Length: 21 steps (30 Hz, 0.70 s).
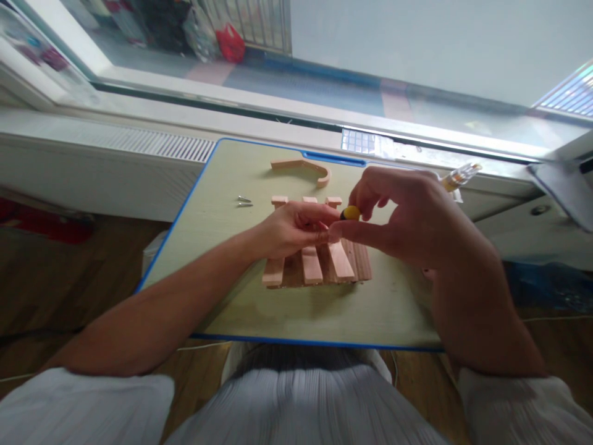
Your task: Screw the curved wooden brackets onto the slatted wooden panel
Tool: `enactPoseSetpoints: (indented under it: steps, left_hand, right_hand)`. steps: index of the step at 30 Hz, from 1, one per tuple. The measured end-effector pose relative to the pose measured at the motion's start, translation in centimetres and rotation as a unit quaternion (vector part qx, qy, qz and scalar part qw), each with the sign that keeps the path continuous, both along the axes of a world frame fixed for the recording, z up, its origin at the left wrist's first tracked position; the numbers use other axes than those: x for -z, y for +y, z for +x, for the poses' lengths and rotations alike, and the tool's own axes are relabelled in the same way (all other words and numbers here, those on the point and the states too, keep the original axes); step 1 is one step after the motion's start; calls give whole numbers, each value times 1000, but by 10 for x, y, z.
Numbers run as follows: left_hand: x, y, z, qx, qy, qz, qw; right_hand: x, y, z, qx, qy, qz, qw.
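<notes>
Over the wooden slat piece (pixel 312 266), my left hand (pixel 299 228) has its thumb and forefinger closed at the black end of a screwdriver with a yellow-and-black handle (pixel 352 213). From the other side, the fingers of my right hand (pixel 403 207) are closed at its yellow end. The screwdriver's shaft and tip are hidden. Pale strips run across darker brown boards in the slat piece, and my hands cover part of it. Behind it lies a curved, hook-shaped wooden piece (pixel 301 164). Two small metal screws (pixel 244 204) rest to the left.
The pale tabletop (pixel 227 309) has a blue edge and a blue groove (pixel 333 159) at the back. Right of it, past my right hand, is a clear-and-yellow object (pixel 461 177). A window sill and a vented white cover (pixel 180 147) stand behind the table.
</notes>
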<state>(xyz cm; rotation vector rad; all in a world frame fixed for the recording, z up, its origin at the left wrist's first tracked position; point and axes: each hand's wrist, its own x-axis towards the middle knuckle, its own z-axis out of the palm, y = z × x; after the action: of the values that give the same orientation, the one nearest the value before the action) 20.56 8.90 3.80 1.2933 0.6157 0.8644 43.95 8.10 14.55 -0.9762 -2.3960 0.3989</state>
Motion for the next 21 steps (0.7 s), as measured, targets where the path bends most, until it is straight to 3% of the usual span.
enactPoseSetpoints:
  steps: [7,13,21]
  left_hand:
    - [0,1,1,9,10,14,1000]
    - [-2,1,-1,8,13,24,1000]
    - [-2,0,-2,4,34,48,998]
  right_hand:
    - [-12,-3,12,-95,33,-56,993]
    - [-12,-4,10,-85,13,-57,995]
    - [-2,-1,5,-40,9,-4,999]
